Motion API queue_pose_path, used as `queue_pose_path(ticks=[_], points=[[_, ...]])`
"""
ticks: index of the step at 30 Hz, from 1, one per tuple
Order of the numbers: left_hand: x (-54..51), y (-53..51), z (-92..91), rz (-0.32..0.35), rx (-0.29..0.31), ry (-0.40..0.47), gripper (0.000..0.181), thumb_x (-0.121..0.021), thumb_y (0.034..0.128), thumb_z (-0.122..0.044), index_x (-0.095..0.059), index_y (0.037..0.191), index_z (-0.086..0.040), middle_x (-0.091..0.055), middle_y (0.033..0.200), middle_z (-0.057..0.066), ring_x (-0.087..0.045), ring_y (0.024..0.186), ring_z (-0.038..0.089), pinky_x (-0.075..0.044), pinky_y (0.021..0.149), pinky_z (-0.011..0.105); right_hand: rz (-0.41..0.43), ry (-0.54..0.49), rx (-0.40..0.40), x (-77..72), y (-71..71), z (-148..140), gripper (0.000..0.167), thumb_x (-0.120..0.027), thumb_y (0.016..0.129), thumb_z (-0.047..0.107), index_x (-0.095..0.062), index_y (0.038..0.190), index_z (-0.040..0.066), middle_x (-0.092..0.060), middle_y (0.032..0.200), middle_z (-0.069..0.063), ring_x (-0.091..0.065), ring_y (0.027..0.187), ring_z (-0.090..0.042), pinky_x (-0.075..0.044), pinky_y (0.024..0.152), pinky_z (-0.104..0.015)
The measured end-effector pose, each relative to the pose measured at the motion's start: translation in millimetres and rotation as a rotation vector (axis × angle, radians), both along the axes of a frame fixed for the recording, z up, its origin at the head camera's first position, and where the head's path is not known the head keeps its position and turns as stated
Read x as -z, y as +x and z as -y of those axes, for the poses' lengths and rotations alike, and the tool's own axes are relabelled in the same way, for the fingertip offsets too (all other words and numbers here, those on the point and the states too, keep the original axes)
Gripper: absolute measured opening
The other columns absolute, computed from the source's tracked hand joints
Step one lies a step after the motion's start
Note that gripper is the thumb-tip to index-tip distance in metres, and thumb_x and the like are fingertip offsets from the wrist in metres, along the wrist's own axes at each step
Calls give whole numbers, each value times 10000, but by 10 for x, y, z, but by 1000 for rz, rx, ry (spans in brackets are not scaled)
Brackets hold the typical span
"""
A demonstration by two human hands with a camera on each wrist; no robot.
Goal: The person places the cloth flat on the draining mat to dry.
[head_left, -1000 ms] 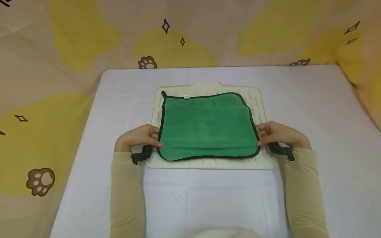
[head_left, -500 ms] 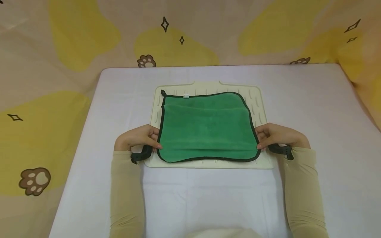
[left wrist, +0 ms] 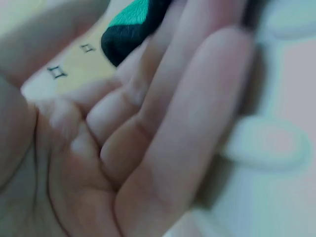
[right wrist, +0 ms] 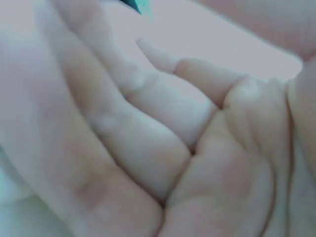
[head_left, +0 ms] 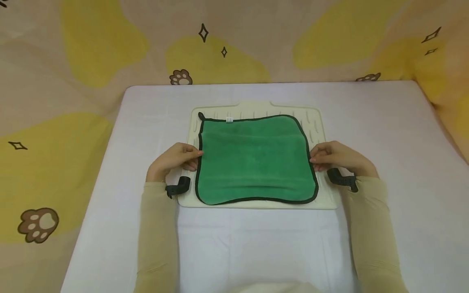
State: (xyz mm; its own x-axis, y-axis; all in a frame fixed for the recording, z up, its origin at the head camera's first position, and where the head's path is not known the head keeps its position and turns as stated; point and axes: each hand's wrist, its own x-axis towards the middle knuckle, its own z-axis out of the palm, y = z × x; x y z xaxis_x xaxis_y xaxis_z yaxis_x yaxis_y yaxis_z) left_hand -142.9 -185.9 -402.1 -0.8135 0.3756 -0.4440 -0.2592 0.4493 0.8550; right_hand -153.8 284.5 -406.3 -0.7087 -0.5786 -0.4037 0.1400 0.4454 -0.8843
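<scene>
A green towel (head_left: 254,158) with black edging lies over a cream ribbed board (head_left: 256,109) in the head view. Its top left corner has a small black loop, and a white tag sits on the top edge. My left hand (head_left: 178,158) pinches the towel's left edge, thumb on top and fingers beneath. Opposite it, my right hand (head_left: 335,156) pinches the right edge around mid-height. In the left wrist view, the black-edged towel (left wrist: 129,29) shows beyond the fingers. Only a sliver of green appears at the top of the right wrist view.
The board rests on a white-covered table (head_left: 264,244). Behind and to the left hangs a beige and yellow patterned cloth (head_left: 238,40). A black wrist mount (head_left: 178,187) sits below the left hand, with another black mount (head_left: 340,178) by the right.
Both hands have slid up the towel's sides, away from the lower corners, to about mid-edge. The towel's lower edge has come down slightly towards the board's near edge.
</scene>
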Motion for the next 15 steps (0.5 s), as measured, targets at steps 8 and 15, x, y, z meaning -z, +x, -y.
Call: queue_pose_path(ticks=[8, 15], points=[[-38, -300, -88, 1, -212, -44, 494, -550, 957, -351, -587, 1016, 137, -600, 696, 66, -632, 593, 126, -561, 627, 265, -85, 109, 197, -55, -318, 85, 343, -552, 967, 184, -567, 1098, -132, -669, 825, -95, -649, 689, -164, -545, 639, -275], [-46, -497, -175, -59, -303, -57, 405, -623, 923, -263, -649, 1034, 126, -651, 690, 25, -646, 605, 101, -559, 641, 260, -198, 192, 300, -69, -582, 212, 358, -576, 950, 207, -601, 1107, -114, -668, 809, -42, -631, 672, -121, -502, 662, -220]])
